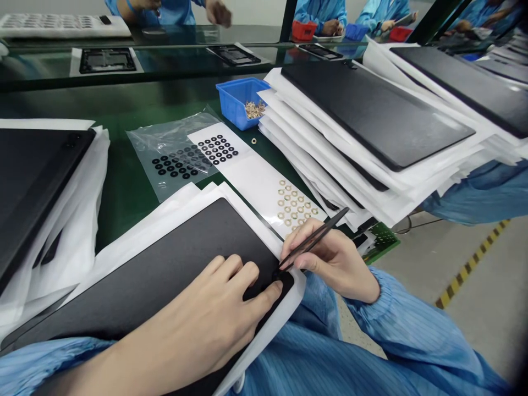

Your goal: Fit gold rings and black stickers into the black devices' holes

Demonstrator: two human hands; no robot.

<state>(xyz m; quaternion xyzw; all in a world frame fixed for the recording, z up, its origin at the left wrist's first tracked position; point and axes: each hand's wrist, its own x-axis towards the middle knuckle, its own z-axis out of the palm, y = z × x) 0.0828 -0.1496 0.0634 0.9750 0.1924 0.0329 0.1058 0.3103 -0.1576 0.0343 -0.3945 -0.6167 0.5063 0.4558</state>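
Note:
A flat black tablet-like panel (181, 258) lies on white wrapping sheets in front of me. My left hand (218, 311) rests on it with bent fingers, the index finger reaching to the near-right corner. My right hand (336, 261) grips black tweezers (315, 237), whose tips meet a small dark round spot at that corner; the fingers partly hide what is there. Beyond my right hand, a white backing sheet (256, 173) carries gold rings (295, 203) and black rings (217, 149).
A clear bag (165, 135) with black rings lies behind the panel. A blue bin (237, 104) contains small brass-coloured parts. Stacks of wrapped black panels stand at right (371, 110) and left (37, 181). Beyond, framed parts (107, 60) lie on a line where co-workers sit.

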